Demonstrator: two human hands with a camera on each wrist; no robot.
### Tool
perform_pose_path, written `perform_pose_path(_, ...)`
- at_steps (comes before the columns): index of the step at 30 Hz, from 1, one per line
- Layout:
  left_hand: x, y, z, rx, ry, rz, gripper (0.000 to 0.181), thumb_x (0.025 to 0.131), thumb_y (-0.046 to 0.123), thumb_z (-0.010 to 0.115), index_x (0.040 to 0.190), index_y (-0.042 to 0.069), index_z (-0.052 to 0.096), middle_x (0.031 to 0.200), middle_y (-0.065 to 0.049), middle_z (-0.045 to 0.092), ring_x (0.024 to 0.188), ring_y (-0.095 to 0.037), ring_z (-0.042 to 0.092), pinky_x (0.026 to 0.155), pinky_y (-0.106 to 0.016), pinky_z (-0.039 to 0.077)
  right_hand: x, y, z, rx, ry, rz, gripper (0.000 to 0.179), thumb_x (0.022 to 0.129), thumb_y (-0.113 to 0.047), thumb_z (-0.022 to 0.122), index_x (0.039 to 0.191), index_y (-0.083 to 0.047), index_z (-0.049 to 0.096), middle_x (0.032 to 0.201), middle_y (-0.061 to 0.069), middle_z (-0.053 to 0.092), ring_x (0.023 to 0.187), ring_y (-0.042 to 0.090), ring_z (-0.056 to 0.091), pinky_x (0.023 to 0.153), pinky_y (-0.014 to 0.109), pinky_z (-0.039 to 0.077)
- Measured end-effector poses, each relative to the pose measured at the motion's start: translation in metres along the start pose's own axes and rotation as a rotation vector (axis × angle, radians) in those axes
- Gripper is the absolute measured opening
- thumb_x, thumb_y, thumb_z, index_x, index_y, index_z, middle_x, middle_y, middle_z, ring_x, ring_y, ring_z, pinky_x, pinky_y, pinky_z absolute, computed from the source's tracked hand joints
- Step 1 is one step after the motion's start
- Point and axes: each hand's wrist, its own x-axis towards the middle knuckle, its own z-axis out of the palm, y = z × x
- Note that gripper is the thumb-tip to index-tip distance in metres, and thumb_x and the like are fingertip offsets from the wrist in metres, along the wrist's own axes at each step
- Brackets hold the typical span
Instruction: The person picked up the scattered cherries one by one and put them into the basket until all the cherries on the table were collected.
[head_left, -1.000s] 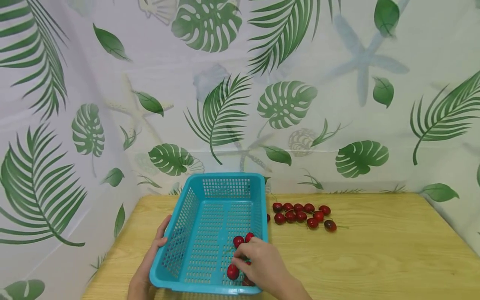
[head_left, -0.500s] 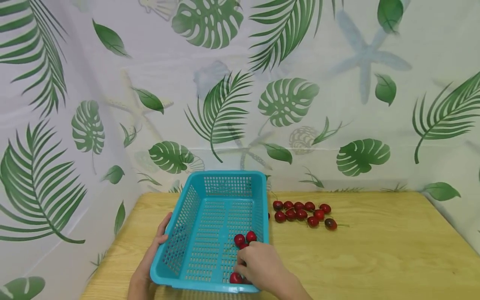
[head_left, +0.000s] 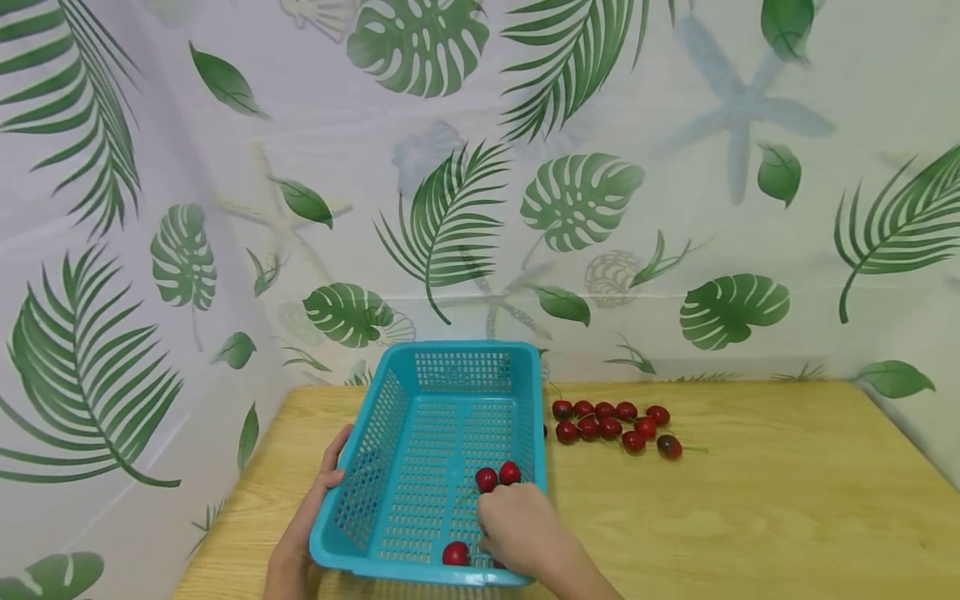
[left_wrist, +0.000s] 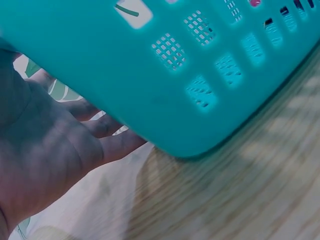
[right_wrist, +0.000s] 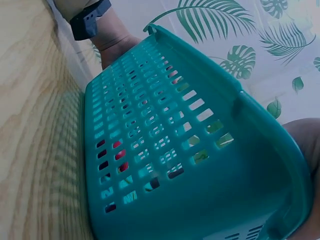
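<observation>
A blue plastic basket (head_left: 367, 560) stands on the table's left part, slightly turned. My left hand (head_left: 307, 517) holds its left side, thumb at the rim; in the left wrist view the fingers (left_wrist: 120, 145) reach behind the wall. Inside the basket's front right part is my right hand (head_left: 521, 529), knuckles up, fingers bent downward; whatever lies under them is hidden. Two red cherries (head_left: 498, 476) sit just beyond this hand. Another cherry (head_left: 455, 553) lies left of it by the front wall, and a sliver of one shows beneath the wrist. Through the right wrist view's slots, red cherries (right_wrist: 120, 154) appear.
Right of the basket, several dark red cherries (head_left: 610, 428) with stems lie in loose rows on the wooden table (head_left: 735, 517). One more peeks out at the basket's right wall. A leaf-printed white cloth (head_left: 465, 233) hangs behind and at the left side.
My right hand has lowered deeper into the basket, its fingertips going out of sight. The front cherry has shifted left. My left hand keeps its hold, and the basket stays put.
</observation>
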Motion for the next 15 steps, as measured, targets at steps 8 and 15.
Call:
perform_pose_path(8,-0.003,-0.019,-0.019,0.003,0.029,0.019,0.063,0.098,0.025,0.044,0.153,0.045,0.022,0.148,0.017,0.028,0.128,0.002,0.038,0.099,-0.024,0.037,0.007,0.000,0.000,0.002,-0.060,-0.007,0.036,0.082,-0.030,0.078,0.054,-0.022,0.058,0.050,-0.012,0.043,0.053,0.006,0.040,0.050,0.023,0.034)
perform_pose_path(15,-0.003,-0.084,-0.073,-0.044,-0.050,0.184,0.077,0.095,0.034,0.053,0.160,0.026,0.013,0.164,-0.003,0.011,0.141,-0.017,0.030,0.104,-0.033,0.035,0.013,0.002,0.001,0.083,-0.004,0.000,0.042,0.086,-0.022,0.072,0.051,-0.021,0.049,0.048,-0.012,0.035,0.051,0.004,0.033,0.047,0.021,0.028)
